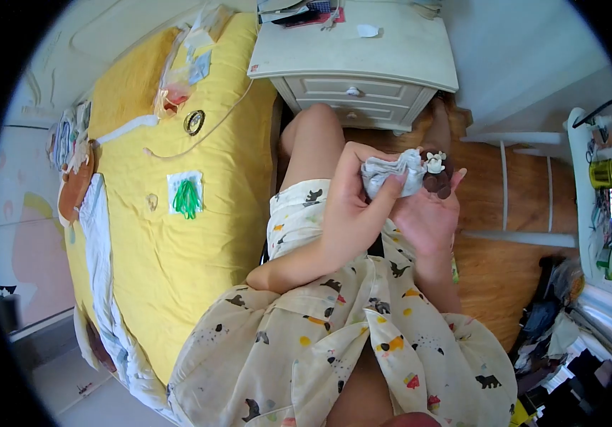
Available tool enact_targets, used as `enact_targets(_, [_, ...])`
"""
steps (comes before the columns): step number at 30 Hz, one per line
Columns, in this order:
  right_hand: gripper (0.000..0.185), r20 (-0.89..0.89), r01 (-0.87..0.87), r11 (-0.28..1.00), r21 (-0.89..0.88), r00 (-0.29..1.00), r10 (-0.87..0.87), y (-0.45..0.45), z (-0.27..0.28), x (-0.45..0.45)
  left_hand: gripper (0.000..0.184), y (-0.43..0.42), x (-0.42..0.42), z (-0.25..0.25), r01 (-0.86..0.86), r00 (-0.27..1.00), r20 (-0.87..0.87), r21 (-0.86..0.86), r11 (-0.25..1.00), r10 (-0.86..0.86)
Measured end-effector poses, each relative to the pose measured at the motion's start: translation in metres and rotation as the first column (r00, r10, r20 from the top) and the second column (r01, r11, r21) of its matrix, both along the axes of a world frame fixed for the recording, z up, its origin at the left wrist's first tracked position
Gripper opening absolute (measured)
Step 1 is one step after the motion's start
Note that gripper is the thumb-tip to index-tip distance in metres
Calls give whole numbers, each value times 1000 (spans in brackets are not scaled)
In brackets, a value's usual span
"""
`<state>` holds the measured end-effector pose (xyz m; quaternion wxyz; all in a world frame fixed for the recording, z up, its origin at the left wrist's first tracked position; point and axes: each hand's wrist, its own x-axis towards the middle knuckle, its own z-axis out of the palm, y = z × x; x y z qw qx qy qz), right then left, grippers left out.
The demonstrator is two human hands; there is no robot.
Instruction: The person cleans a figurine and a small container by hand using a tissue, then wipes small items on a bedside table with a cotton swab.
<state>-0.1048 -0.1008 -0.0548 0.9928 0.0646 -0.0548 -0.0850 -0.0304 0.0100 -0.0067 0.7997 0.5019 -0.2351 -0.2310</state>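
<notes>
My left hand (357, 196) is closed around a crumpled whitish-grey cloth (393, 174), thumb pressed on its front. Just right of it, my right hand (425, 219) is turned palm up and holds a small dark brown ornament (437, 185) with a cream-coloured figure (435, 162) on its upper part. The cloth's right edge meets or nearly meets the ornament; contact is hard to make out. Some right-hand fingers are hidden behind the ornament. Both hands are held above my lap, over the patterned clothing (334, 299).
To the left is a bed with a yellow sheet (128, 256), bearing a packet of green bands (187, 196), a round black-and-gold item (194, 122) and a cable (213, 132). A white drawer cabinet (363, 57) stands ahead. A white cart (578, 178) holds several small items at right.
</notes>
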Motion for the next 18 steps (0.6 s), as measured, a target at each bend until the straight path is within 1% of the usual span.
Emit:
enact_targets(2, [58,-17,39,995,-93,999,-41,2,0,1,21,-3,1,-9,-39,999,7,5,999,39])
enact_targets(3, [58,-28,96,989,-117,995,-99,1,-2,2,21,-3,3,-10,-37,999,31,27,999,37])
enact_targets(5, [58,-43,212,963,-167,974,-222,-1,-11,3,22,-3,5,-11,-44,999,25,35,998,43])
enact_targets(8, [55,-191,304,926,-222,918,-347,-4,-17,2,21,0,3,-7,-2,1000,-26,29,1000,3])
enact_targets(9, [52,-145,285,954,-89,944,-295,-5,-14,4,20,1,1,-4,19,999,-51,24,1000,-18])
enact_targets(11, [48,-33,213,962,172,977,-210,-9,-6,8,21,6,2,1,-10,1000,-14,-6,1000,9])
enact_targets(14, [39,67,190,982,-9,980,-189,-5,7,2,22,5,3,5,-58,998,24,-36,998,59])
enact_targets(15, [35,78,189,982,9,979,-189,-5,6,3,23,6,3,5,-60,997,37,-33,998,61])
enact_targets(18, [34,172,180,982,-51,971,-169,-5,7,0,25,4,0,2,-38,996,78,-67,997,43])
